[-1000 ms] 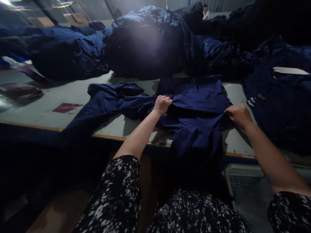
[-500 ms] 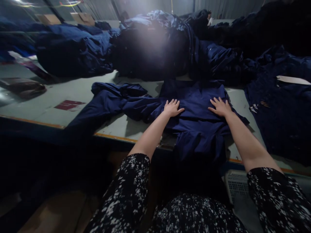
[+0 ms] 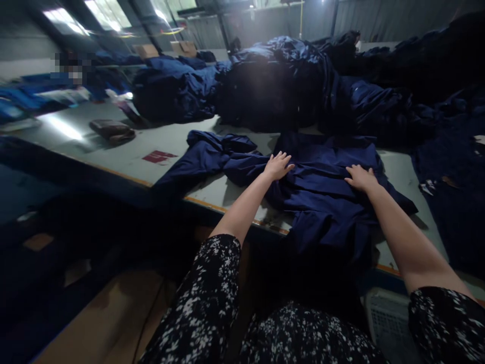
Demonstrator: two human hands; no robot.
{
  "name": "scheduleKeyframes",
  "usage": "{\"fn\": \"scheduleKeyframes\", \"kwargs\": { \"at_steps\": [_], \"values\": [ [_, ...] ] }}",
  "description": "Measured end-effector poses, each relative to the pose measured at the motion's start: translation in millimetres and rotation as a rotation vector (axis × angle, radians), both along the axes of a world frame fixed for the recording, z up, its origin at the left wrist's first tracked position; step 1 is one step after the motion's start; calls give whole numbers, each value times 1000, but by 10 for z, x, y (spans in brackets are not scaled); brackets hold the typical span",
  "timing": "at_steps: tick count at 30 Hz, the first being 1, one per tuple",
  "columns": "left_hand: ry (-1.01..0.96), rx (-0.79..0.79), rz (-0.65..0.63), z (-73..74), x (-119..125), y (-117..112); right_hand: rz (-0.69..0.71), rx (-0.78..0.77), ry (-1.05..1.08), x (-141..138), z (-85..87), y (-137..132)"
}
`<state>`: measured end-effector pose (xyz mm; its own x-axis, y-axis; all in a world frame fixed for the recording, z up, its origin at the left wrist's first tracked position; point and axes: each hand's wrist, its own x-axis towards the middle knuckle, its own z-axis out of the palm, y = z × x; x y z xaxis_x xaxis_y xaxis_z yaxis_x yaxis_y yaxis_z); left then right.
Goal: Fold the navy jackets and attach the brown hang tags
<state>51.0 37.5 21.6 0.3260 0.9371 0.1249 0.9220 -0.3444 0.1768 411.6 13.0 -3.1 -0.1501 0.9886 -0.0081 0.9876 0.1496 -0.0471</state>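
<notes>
Grey work surface, heaps of dark blue clothing far side. Navy blue cloth garment lies at near edge, hem hanging off. My left hand and right hand lie flat on it, fingers spread, gripping nothing. Body looks roughly flattened; left sleeve bunched, not yet folded.

One left hand and one right hand; one spread navy garment; one red label; one white crate.
</notes>
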Motion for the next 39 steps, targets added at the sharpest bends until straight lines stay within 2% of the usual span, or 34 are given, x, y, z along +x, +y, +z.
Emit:
{"fn": "scheduleKeyframes", "kwargs": {
  "at_steps": [2,4,6,9,11,14,16,18,21,23,24,26,28,31,33,34,36,39],
  "values": [
    [-33,124,65,101,-296,-7,185,52,78,-280,-7,-18],
    [-91,210,193,171,-647,-42,322,63,151,-549,-79,-73],
    [-184,265,390,194,-1008,-114,358,58,179,-739,-193,-134],
    [-369,290,742,133,-1443,-268,334,79,202,-831,-358,-174],
    [-497,219,927,49,-1593,-359,327,103,225,-812,-425,-162],
    [-643,45,1015,-69,-1587,-400,326,114,248,-774,-455,-134],
    [-701,-4,984,-87,-1485,-345,326,110,256,-772,-450,-129],
    [-751,-4,950,-24,-1373,-234,322,102,258,-781,-443,-132],
    [-791,72,939,202,-1246,-23,316,99,264,-786,-447,-135],
    [-744,250,902,380,-1153,88,318,96,307,-776,-463,-127],
    [-691,362,842,457,-1087,120,314,93,357,-768,-474,-119],
    [-542,532,624,562,-901,117,275,106,522,-743,-498,-99],
    [-379,526,324,587,-668,26,181,181,759,-705,-516,-74],
    [-181,331,-106,483,-391,-213,-51,428,1127,-587,-500,-31],
    [-136,247,-239,347,-349,-380,-242,667,1257,-447,-437,-1],
    [-146,233,-235,268,-376,-454,-332,792,1275,-360,-387,13],
    [-205,244,-125,98,-502,-574,-471,984,1254,-173,-257,32],
    [-330,253,59,-156,-734,-693,-559,1049,1219,74,-31,32]
  ]
}}
